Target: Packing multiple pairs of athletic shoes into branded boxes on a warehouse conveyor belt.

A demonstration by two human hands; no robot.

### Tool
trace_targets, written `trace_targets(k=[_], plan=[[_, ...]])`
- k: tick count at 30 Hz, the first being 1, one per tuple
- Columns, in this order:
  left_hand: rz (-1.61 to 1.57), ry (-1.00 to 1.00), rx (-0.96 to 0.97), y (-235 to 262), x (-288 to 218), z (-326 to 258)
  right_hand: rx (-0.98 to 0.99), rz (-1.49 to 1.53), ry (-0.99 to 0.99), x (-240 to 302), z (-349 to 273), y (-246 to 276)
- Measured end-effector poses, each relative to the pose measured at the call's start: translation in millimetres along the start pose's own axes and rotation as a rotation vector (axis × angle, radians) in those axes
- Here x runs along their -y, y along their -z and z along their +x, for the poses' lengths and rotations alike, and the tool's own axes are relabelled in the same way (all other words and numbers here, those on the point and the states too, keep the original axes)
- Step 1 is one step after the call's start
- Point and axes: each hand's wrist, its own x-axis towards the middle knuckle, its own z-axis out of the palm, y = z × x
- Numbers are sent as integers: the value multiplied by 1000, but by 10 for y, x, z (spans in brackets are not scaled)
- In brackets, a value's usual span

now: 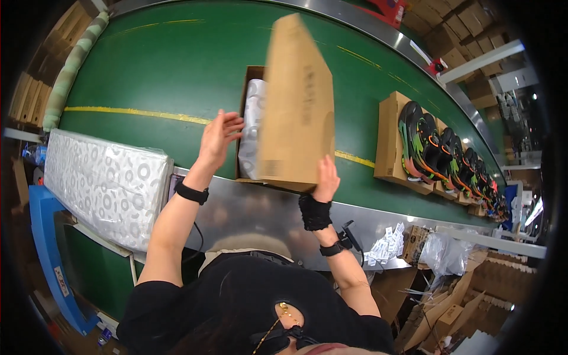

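Note:
A brown cardboard shoebox (242, 97) stands in front of me on the green belt, its lid (299, 112) tilted up and blurred toward the far end. Grey-and-white patterned wrapping paper (253, 130) shows inside along the left side; the lid hides the rest. My left hand (220, 139) is open beside the box's left wall, fingers apart and holding nothing. At the lid's near right corner, my right hand (326, 179) rests with its fingers stretched out against the cardboard. Black bands are on both wrists.
A stack of patterned paper sheets (109, 183) lies at the left. On the right, a row of brown boxes (387, 139) carries black-and-green sneakers (423, 142). Small white slips (387, 244) are heaped on the metal edge (236, 207), near clear plastic bags (444, 251).

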Motion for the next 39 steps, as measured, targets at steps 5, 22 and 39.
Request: trace_targets(k=[5, 22, 39], plan=[[962, -374, 5, 231, 574, -74, 15, -146, 316, 154, -165, -170], [-185, 359, 309, 68, -425, -333, -294, 170, 280, 430, 835, 1270], [-697, -546, -1049, 1835, -1155, -2811, 142, 267, 86, -1367, -513, 513]])
